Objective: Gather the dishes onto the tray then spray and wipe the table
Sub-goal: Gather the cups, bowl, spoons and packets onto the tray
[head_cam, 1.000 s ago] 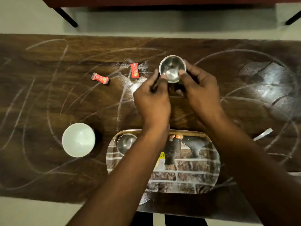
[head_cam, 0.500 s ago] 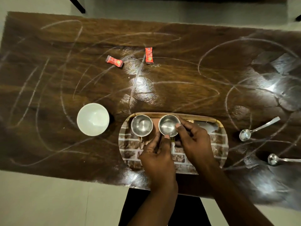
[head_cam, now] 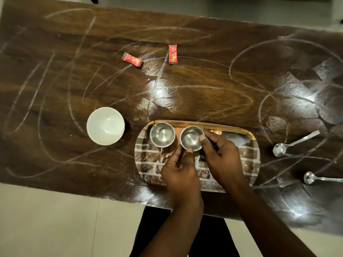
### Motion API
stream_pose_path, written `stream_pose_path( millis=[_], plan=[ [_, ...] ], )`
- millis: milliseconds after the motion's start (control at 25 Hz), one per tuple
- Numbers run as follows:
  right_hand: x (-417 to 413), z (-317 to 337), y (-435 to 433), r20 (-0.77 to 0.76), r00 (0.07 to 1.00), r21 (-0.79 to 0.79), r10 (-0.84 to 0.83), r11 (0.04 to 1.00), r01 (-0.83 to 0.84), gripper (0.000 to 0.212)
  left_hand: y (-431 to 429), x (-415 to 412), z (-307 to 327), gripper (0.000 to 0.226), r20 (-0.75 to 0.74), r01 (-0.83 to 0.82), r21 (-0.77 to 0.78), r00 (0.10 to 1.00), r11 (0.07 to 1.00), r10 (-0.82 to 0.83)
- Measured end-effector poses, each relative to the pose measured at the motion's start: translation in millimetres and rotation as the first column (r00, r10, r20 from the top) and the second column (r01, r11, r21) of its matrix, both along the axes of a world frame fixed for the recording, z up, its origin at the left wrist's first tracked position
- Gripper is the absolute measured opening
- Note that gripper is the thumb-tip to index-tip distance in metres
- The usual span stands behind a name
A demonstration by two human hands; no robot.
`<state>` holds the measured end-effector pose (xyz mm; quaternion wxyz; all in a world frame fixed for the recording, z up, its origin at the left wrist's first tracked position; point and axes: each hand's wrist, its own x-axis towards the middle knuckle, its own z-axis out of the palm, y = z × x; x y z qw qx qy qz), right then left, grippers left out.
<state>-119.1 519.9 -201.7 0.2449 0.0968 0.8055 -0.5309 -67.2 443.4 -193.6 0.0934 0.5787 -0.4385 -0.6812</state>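
Stainless-steel and empty, a small round cup [head_cam: 162, 134] is stood upright at the far left of the oval brick-patterned tray [head_cam: 148, 164]. Just beside it on the right, a second small steel cup [head_cam: 191, 138], also empty, is held at its rim from two sides. The left hand [head_cam: 181, 173] is curled, its fingers [head_cam: 189, 150] pinched on the near rim. The right hand [head_cam: 220, 158] is curled, its fingers [head_cam: 202, 138] clamped on the right rim. An empty round white bowl [head_cam: 105, 126] is set on the dark wooden desk [head_cam: 55, 80], left of the tray and apart from it. Two steel spoons [head_cam: 298, 140] [head_cam: 315, 179] are laid to the right, and two red sachets [head_cam: 132, 59] [head_cam: 172, 54] on the far side.
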Motion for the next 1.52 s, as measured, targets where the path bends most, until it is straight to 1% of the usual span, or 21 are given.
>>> stream_pose_path(
  millis=[200,320,560,640,720,760,840,920,1000,1040,1120,1160,1200,1280,1400,1520],
  plan=[
    [1.6,-0.2,-1.9,-0.014,1.0,0.011,-0.002,1.0,0.003,0.034,-0.1,0.7,0.4,0.033,-0.008,0.02,-0.002,1.0,1.0,-0.02],
    [2.1,-1.3,-2.6,-0.027,1.0,0.022,0.015,1.0,-0.014,0.036,-1.1,0.6,-2.8,0.033,-0.011,0.011,0.0,1.0,1.0,-0.011],
    [3.6,3.1,-6.8,-0.04,0.999,0.044,-0.006,0.999,0.008,0.036,-3.3,-0.3,1.2,0.033,-0.031,-0.005,0.027,1.0,1.0,0.005],
    [5.4,8.7,-9.4,-0.056,0.998,0.104,-0.013,0.994,0.019,0.043,-6.4,1.9,2.2,0.036,-0.028,-0.011,0.045,1.0,0.999,0.012],
    [6.2,20.3,-12.8,-0.11,0.993,0.195,-0.034,0.979,0.055,0.052,-18.3,11.8,5.7,0.034,0.015,-0.024,0.05,1.0,0.998,0.023],
    [5.0,28.9,-17.0,-0.162,0.986,0.217,-0.031,0.974,0.066,0.053,-30.3,19.9,7.5,0.029,0.04,-0.023,0.033,0.999,0.999,0.022],
    [-1.2,46.5,-35.0,-0.271,0.962,0.179,-0.001,0.982,0.051,0.047,-63.3,35.0,14.9,0.023,0.075,-0.011,-0.042,0.997,0.999,0.014],
    [-10.8,59.8,-66.2,-0.347,0.936,0.118,0.063,0.993,-0.023,0.039,-105.8,46.1,19.0,0.023,0.096,-0.001,-0.178,0.995,0.984,0.018],
    [-18.6,63.6,-108.9,-0.39,0.912,0.072,0.129,0.991,-0.109,0.037,-156.0,47.5,25.0,0.023,0.064,-0.049,-0.331,0.995,0.942,0.075],
    [-21.5,62.3,-130.7,-0.384,0.909,0.049,0.16,0.987,-0.153,0.037,-180.4,45.1,23.7,0.025,0.058,-0.062,-0.391,0.994,0.918,0.092],
    [-24.9,57.6,-171.3,-0.305,0.917,0.039,0.257,0.966,-0.257,0.045,-225.4,36.6,16.0,0.042,0.09,-0.014,-0.426,0.994,0.905,0.058],
    [-24.9,53.8,-188.4,-0.247,0.914,0.068,0.322,0.947,-0.315,0.049,-242.4,31.9,11.6,0.049,0.097,0.02,-0.388,0.995,0.922,0.019],
    [-24.6,49.3,-202.1,-0.191,0.903,0.117,0.385,0.922,-0.368,0.052,-253.9,26.9,7.4,0.05,0.1,0.063,-0.327,0.994,0.943,-0.032],
    [-20.9,42.3,-221.4,-0.092,0.875,0.227,0.476,0.865,-0.447,0.053,-266.6,21.2,-1.0,0.044,0.12,0.152,-0.235,0.985,0.96,-0.126],
    [-12.4,39.5,-231.4,-0.011,0.872,0.302,0.49,0.833,-0.464,0.053,-269.8,16.9,-3.9,0.032,0.114,0.18,-0.163,0.98,0.97,-0.162],
    [-4.2,44.2,-222.0,-0.034,0.907,0.271,0.42,0.877,-0.396,0.051,-267.1,20.5,10.2,0.029,0.103,0.197,-0.195,0.978,0.961,-0.179]
  ],
)
